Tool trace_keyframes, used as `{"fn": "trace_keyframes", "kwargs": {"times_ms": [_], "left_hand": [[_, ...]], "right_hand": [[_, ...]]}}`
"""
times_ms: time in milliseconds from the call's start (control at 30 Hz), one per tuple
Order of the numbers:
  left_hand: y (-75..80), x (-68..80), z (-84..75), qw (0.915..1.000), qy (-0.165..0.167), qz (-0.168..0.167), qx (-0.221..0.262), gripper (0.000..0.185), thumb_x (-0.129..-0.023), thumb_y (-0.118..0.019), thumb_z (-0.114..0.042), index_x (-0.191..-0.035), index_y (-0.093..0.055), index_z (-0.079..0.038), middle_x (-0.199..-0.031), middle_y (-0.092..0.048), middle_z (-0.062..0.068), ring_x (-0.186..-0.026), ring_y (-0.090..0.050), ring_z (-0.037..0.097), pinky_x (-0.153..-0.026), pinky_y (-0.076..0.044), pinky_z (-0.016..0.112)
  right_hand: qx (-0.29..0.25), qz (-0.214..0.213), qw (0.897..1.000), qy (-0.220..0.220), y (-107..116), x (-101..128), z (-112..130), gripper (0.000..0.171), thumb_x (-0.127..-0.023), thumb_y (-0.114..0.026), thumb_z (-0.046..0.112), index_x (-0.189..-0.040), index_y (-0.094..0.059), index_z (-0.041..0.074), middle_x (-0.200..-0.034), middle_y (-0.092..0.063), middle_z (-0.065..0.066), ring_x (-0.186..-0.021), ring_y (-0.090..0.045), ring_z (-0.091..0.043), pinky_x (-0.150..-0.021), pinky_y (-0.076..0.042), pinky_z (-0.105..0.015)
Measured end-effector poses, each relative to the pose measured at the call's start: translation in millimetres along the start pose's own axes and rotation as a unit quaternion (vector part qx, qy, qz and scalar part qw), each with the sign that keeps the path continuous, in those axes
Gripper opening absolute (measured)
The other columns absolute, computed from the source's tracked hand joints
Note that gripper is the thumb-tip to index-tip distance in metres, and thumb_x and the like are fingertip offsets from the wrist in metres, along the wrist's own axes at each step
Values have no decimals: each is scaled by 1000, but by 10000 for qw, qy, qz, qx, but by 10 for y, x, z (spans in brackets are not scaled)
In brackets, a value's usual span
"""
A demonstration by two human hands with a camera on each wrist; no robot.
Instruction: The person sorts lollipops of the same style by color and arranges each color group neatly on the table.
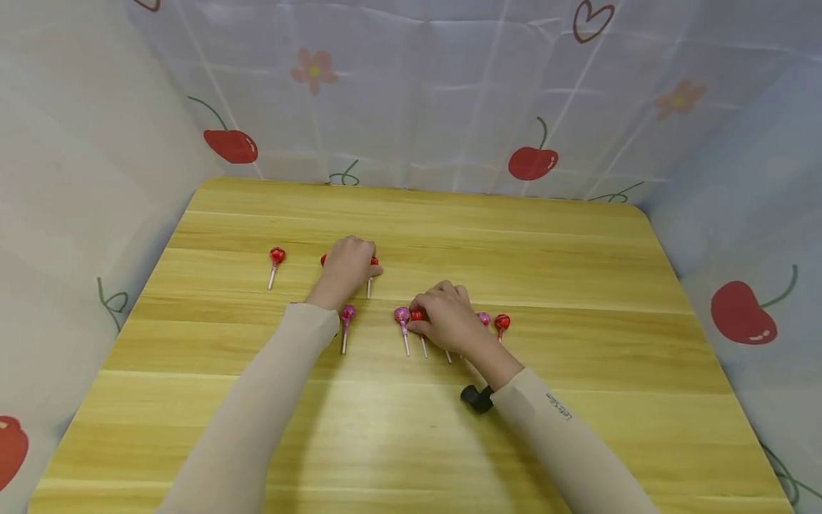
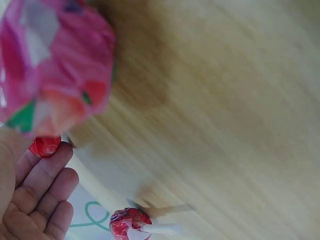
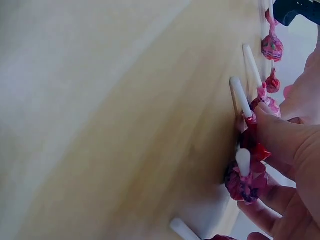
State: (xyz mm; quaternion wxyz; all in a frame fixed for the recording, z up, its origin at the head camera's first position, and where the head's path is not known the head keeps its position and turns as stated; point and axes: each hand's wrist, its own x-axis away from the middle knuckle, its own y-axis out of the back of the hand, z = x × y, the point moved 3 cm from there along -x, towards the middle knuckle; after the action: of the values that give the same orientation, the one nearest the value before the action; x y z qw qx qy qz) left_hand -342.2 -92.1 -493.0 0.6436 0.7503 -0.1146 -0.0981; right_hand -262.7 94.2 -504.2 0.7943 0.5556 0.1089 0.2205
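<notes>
Towards the table's left half, my left hand (image 1: 349,260) pinches a red-wrapped lollipop (image 1: 374,262) between thumb and fingers; the red candy (image 2: 45,147) shows at the fingertips in the left wrist view. Another red lollipop (image 1: 323,260) peeks out left of this hand, mostly hidden. A pink lollipop (image 1: 347,314) lies below it. My right hand (image 1: 447,314) has its thumb and fingers around a red lollipop (image 1: 417,315) in a row; its wrapper (image 3: 250,131) lies under the thumb in the right wrist view. Directly left is a pink-purple lollipop (image 1: 402,315), close to the fingers.
A lone red lollipop (image 1: 277,255) lies at the far left. Right of the right hand are a pink lollipop (image 1: 484,318) and a red one (image 1: 502,323). A black wrist device (image 1: 477,398) sits at the right cuff. A printed curtain (image 1: 411,93) surrounds the wooden table (image 1: 398,442).
</notes>
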Motion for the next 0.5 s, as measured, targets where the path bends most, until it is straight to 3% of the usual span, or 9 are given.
{"fn": "trace_keyframes", "kwargs": {"times_ms": [233, 500], "left_hand": [[-14, -26, 7, 10000, -34, 25, -90, 33, -87, -75, -36, -79, -62, -8, -74, -62, 4, -76, -60, 23, -74, -49, 37], [-17, -18, 2, 9999, -25, 93, -121, 33, -88, -75, -37, -80, -62, -8, -74, -61, 4, -76, -59, 22, -74, -48, 36]], "right_hand": [[95, -288, 9995, 65, 211, -9, 28, 28, -89, -73, 39, -109, -73, 18, -111, -71, 0, -117, -50, -27, -93, -34, -44], [84, -663, 9978, -8, 689, -197, 42, 29, -92, -71, 34, -114, -71, 15, -114, -69, -1, -123, -47, -31, -104, -33, -53]]}}
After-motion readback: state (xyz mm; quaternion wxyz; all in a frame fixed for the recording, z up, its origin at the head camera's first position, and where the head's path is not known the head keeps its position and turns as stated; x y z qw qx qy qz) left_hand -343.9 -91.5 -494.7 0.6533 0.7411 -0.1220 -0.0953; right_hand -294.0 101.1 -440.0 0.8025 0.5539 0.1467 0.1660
